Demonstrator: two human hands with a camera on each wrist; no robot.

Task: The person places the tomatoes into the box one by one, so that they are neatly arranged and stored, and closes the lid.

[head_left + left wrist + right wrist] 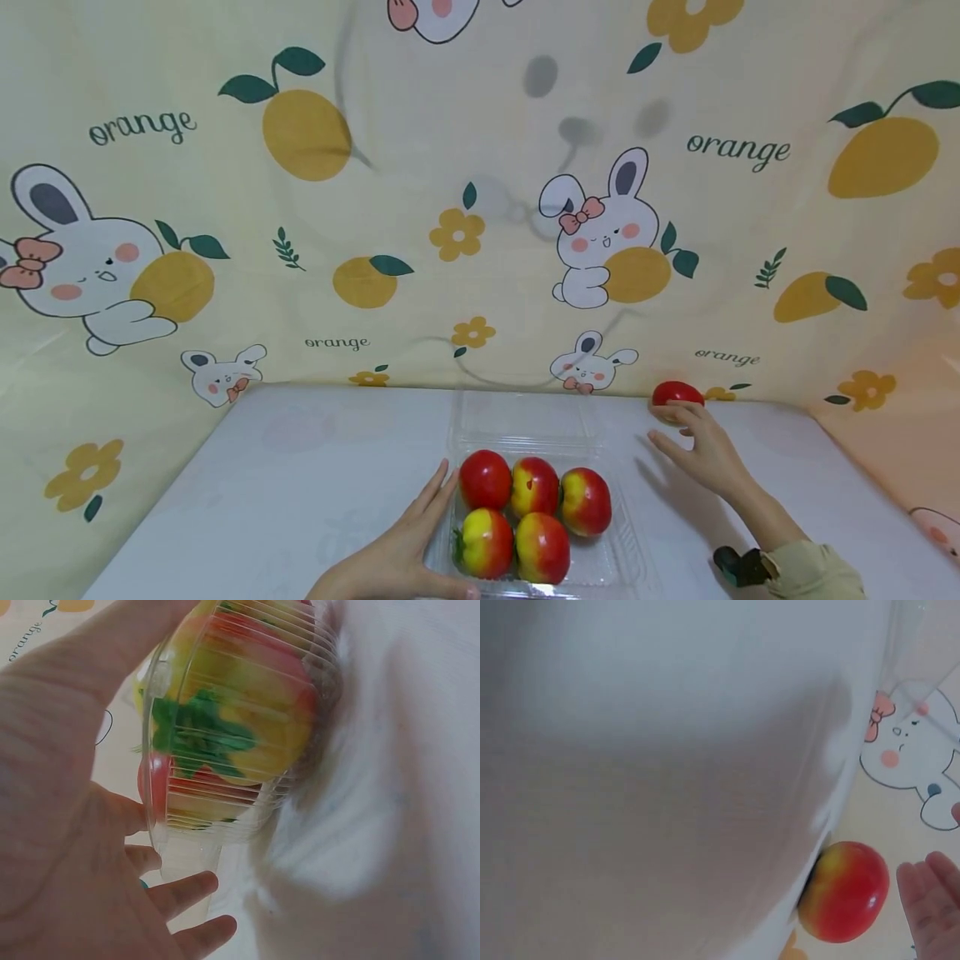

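Head, box: a clear plastic box (595, 560), lid laid back, sat on the white table (300, 475), holding five glossy red-and-yellow fruits (543, 546).
Head, left hand (397, 546): spread along the box's left side.
Head, right hand (699, 446): was near a glossy, round red fruit (677, 392) at the table's far edge.
Left wrist, fingers: spread beside the ribbed wall; green leaves (201, 733) showed through.
Right wrist, fingers: extended, just apart from the lone fruit.

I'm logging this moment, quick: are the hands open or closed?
Left hand: open, against the clear box.
Right hand: open, holding nothing, near the far apple.
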